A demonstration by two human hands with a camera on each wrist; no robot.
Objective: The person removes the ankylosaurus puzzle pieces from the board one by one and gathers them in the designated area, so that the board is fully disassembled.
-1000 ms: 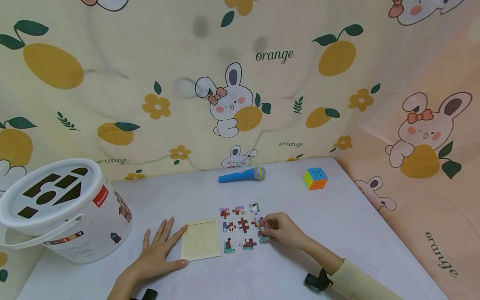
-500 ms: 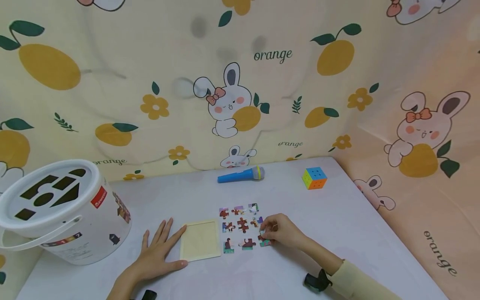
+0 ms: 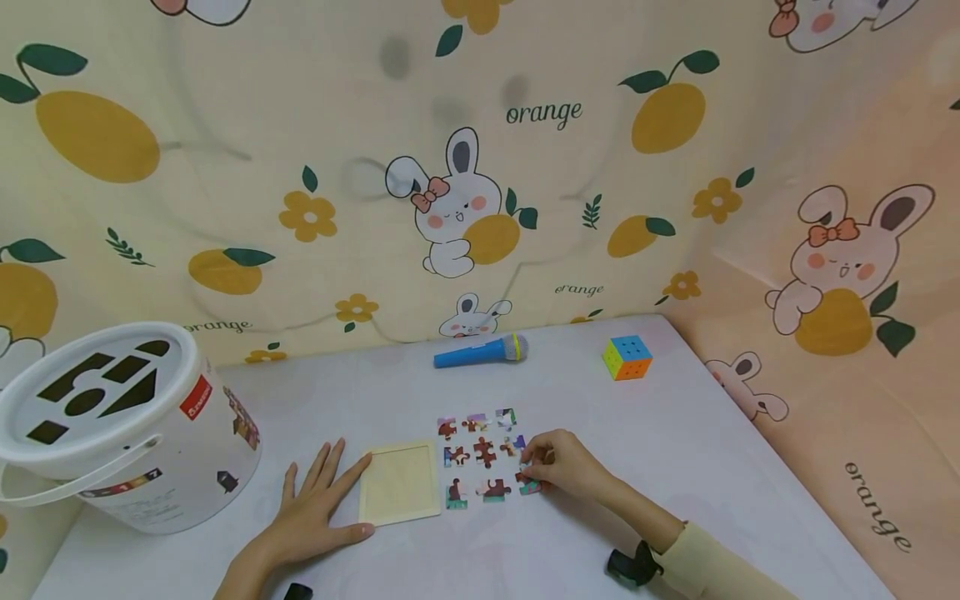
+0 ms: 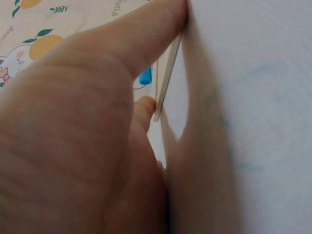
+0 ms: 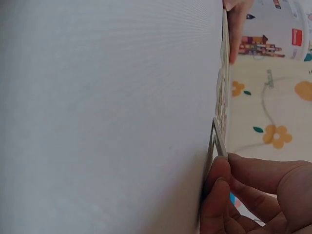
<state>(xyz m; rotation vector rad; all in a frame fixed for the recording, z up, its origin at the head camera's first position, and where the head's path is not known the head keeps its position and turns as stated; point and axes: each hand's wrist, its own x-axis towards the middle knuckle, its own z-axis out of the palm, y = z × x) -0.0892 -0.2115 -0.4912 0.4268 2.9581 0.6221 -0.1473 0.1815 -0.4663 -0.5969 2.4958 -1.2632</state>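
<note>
The right hand (image 3: pixel 558 462) pinches a puzzle piece (image 3: pixel 528 483); the left hand (image 3: pixel 318 508) lies spread against the wooden tray (image 3: pixel 398 484).

Left hand (image 3: pixel 318 517) flat, palm down, fingers straight and slightly spread, thumb stretched out to the side, forearm reaching in from below. Right hand (image 3: pixel 564 463) farther right, fingers curled, fingertips (image 5: pixel 218 178) pinched together, forearm in a pale yellow sleeve (image 3: pixel 712 567) angled in from the lower right.

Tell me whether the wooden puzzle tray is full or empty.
Empty: the wooden puzzle tray shows bare wood; the puzzle pieces lie beside it.
</note>
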